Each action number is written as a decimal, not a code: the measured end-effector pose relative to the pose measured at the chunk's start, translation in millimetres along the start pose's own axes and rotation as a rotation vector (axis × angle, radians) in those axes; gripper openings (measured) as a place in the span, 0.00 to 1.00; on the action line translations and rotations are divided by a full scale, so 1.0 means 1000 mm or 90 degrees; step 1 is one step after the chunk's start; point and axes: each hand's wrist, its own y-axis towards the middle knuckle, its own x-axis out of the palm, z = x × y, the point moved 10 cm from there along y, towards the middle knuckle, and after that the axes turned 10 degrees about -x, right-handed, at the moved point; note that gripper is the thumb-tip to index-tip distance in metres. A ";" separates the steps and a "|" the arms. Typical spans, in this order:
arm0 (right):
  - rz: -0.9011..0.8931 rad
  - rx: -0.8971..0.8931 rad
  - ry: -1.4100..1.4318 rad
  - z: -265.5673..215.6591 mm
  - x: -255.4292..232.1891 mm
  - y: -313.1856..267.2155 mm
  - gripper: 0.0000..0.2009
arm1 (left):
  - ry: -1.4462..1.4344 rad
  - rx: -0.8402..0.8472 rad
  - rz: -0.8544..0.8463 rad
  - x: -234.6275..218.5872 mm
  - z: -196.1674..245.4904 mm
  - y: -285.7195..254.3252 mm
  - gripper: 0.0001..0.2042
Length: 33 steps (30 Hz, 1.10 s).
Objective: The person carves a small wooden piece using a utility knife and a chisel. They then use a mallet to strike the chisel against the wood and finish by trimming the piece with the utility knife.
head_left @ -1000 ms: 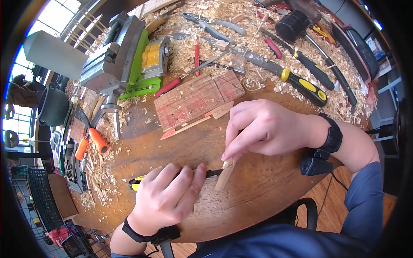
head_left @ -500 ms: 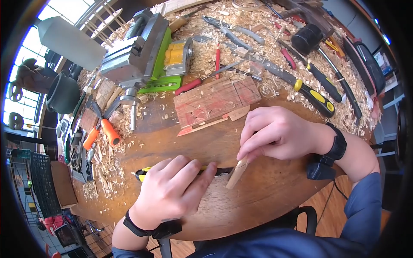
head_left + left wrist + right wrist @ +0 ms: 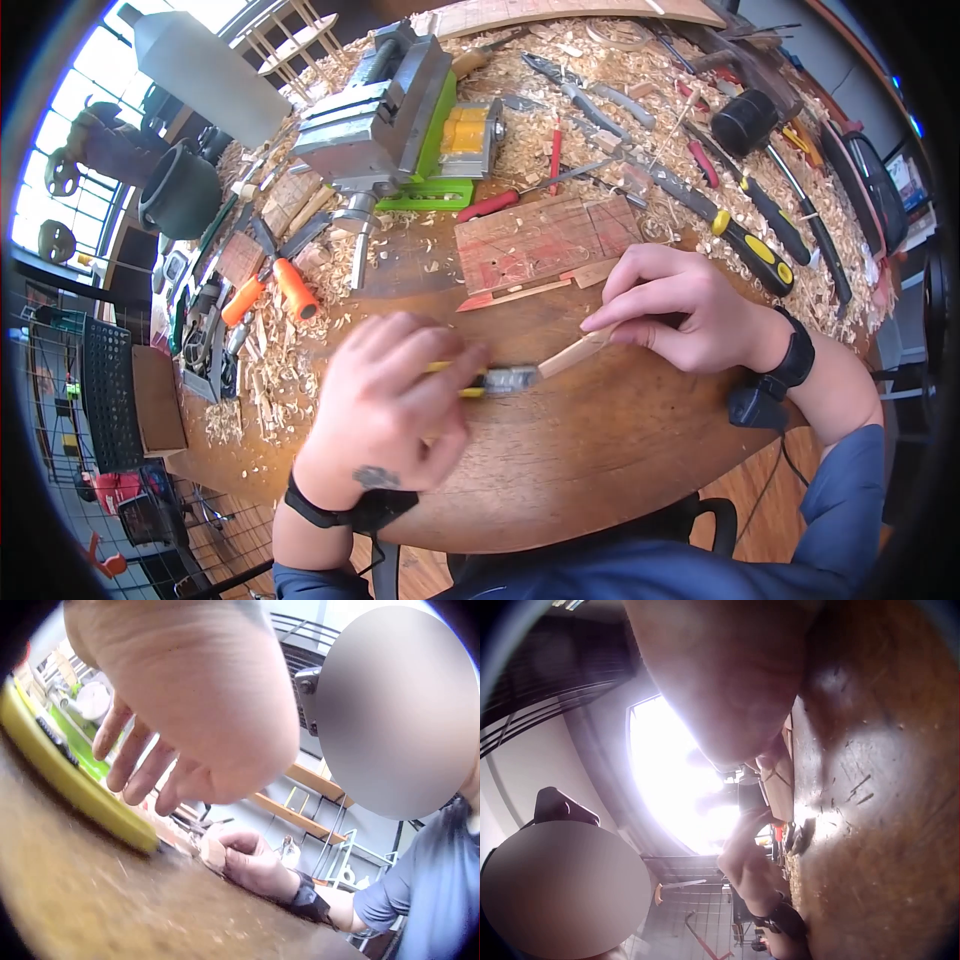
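A yellow and black utility knife lies low over the tabletop, its grey metal front end right at a small pale wood strip. Over the knife is my left hand, blurred by motion. In the left wrist view, that hand's loose, spread fingers hang beside the yellow knife body and are not wrapped round it. My right hand pinches the far end of the wood strip between thumb and fingers. The strip's flat face shows in the right wrist view.
A reddish wooden board lies ahead on the table, with thin wood pieces along its near edge. A metal vise stands back left. Orange-handled pliers, a chisel, a black mallet and wood shavings surround the work.
The left hand lifts and loosens from the knife, which has turned to show its metal front. The wood strip has tilted flatter in the right hand. The head view has swung left.
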 end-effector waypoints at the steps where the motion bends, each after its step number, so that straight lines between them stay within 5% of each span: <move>1: 0.004 0.004 -0.012 0.000 -0.002 0.000 0.13 | 0.016 -0.007 0.052 -0.015 -0.011 -0.002 0.21; 5: 0.033 0.017 -0.041 -0.003 -0.009 0.000 0.13 | 0.228 -0.363 0.164 -0.066 -0.098 -0.026 0.17; 9: 0.042 0.018 -0.052 -0.002 -0.010 -0.001 0.12 | 0.238 -0.609 -0.038 -0.050 -0.135 -0.042 0.14; 15: 0.061 0.030 -0.103 0.001 -0.014 -0.004 0.10 | 0.318 -0.572 0.156 -0.074 -0.145 -0.050 0.09; 17: 0.048 0.023 -0.088 0.001 -0.011 -0.003 0.09 | 0.101 -0.524 0.399 -0.107 -0.163 -0.078 0.10; 23: 0.047 0.019 -0.078 0.004 -0.009 -0.005 0.07 | -0.019 -0.361 0.839 -0.205 -0.105 -0.140 0.12; 24: 0.041 0.014 -0.080 0.004 -0.008 -0.005 0.07 | -0.029 -0.263 0.795 -0.222 -0.098 -0.147 0.13; 29: 0.028 -0.010 -0.090 0.003 -0.006 -0.004 0.06 | 0.009 -0.206 0.847 -0.211 -0.065 -0.110 0.17; 31: 0.029 -0.009 -0.091 0.004 -0.006 -0.005 0.06 | -0.424 -0.274 0.590 -0.177 -0.095 -0.064 0.17; 33: 0.025 -0.001 -0.081 0.005 -0.005 -0.006 0.06 | -0.489 -0.283 0.595 -0.144 -0.090 -0.036 0.15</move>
